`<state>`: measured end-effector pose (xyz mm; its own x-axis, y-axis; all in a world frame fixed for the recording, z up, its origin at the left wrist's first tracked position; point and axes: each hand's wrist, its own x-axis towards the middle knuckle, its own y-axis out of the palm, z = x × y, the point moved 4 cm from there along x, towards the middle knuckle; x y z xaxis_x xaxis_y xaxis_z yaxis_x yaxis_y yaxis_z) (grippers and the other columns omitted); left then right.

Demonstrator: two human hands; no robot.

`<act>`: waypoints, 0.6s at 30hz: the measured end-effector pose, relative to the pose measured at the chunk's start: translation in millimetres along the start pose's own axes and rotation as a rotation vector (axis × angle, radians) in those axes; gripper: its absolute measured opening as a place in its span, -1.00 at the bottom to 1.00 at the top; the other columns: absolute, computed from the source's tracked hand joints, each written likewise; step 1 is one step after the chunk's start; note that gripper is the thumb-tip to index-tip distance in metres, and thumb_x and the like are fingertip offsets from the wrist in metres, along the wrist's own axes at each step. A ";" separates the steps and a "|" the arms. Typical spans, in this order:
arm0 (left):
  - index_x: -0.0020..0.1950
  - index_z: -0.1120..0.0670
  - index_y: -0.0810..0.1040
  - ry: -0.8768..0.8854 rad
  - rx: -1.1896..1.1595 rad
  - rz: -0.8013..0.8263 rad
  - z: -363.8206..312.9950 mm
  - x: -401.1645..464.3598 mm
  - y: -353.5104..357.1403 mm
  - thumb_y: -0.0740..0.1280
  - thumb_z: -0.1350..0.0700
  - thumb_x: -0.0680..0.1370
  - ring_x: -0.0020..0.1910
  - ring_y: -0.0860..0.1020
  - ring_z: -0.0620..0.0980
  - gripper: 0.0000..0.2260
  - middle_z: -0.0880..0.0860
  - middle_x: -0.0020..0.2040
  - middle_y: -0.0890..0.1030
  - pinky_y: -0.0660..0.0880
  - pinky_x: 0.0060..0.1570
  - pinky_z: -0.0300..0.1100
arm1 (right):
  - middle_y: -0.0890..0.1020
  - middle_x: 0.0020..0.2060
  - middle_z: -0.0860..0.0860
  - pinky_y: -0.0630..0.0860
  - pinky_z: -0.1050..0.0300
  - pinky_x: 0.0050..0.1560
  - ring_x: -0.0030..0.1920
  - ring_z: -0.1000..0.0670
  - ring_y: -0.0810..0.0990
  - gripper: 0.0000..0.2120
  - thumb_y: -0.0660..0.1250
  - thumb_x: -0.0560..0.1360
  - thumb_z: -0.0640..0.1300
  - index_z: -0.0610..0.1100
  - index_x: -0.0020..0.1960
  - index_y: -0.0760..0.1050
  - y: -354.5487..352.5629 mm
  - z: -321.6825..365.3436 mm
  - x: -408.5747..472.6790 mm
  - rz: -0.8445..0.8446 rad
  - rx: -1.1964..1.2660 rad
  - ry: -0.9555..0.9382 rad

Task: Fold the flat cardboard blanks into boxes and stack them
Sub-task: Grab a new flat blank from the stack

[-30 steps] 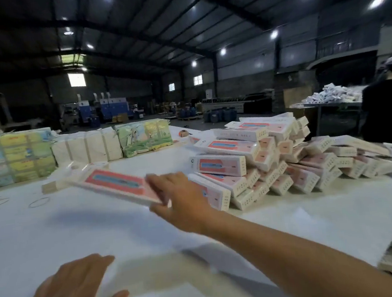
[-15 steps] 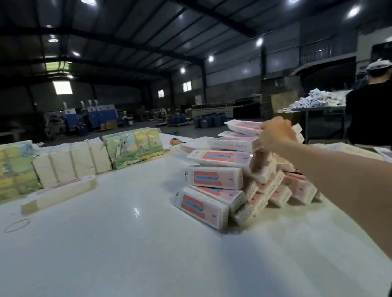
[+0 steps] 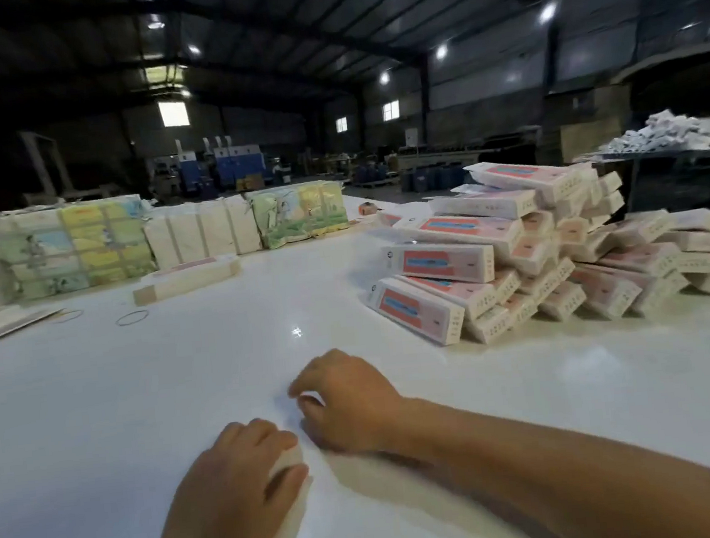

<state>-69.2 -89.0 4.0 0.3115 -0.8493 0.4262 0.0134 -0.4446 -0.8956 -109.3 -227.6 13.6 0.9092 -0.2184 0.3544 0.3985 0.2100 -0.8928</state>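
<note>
Folded boxes (image 3: 474,266) lie heaped on the white worktop (image 3: 140,398), ahead and to the right of both hands. Left hand (image 3: 238,475) and right hand (image 3: 348,399) rest close together on the worktop, fingers curled; whether they pinch anything I cannot tell. One flat blank (image 3: 187,278) lies far ahead-left, near wrapped bundles (image 3: 73,248).

Bare white table (image 3: 183,393) ahead lies open; stacked boxes (image 3: 496,264) block the right side.
</note>
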 end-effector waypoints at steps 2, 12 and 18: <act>-0.14 -0.06 0.62 -0.049 0.054 0.014 2.4 -1.2 2.6 0.06 -0.14 0.41 -0.17 0.42 -0.17 -0.64 -0.15 -0.18 0.56 0.47 -0.29 -0.25 | 0.59 0.08 -0.10 0.41 0.00 0.09 0.08 -0.13 0.48 -0.75 0.17 0.57 -0.13 -0.15 0.09 0.60 19.2 1.9 -10.3 0.038 -0.036 -0.029; 0.21 -0.04 0.52 -0.360 0.009 0.121 34.7 -4.0 -25.7 0.21 -0.10 0.57 0.22 0.39 -0.01 -0.72 -0.03 0.21 0.51 0.33 0.14 -0.08 | 0.62 -0.01 0.06 0.42 0.08 0.01 0.05 -0.05 0.53 -0.85 0.29 0.53 -0.17 -0.05 -0.05 0.64 18.0 -2.5 -12.0 -0.003 -0.005 -0.080; 0.13 0.03 0.53 -0.758 0.145 0.041 140.8 -53.2 -129.6 0.25 -0.04 0.53 0.04 0.49 0.04 -0.75 0.00 0.10 0.55 0.42 -0.06 -0.15 | 0.65 -0.09 0.05 0.50 -0.04 -0.03 -0.01 -0.12 0.60 -0.79 0.42 0.43 -0.26 0.06 -0.19 0.62 23.5 -9.9 -6.4 -0.049 0.057 -0.092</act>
<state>46.3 53.9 79.5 0.8794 -0.4139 0.2351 0.0952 -0.3309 -0.9389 -106.9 -230.8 -12.4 0.8949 -0.1420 0.4231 0.4461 0.2556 -0.8577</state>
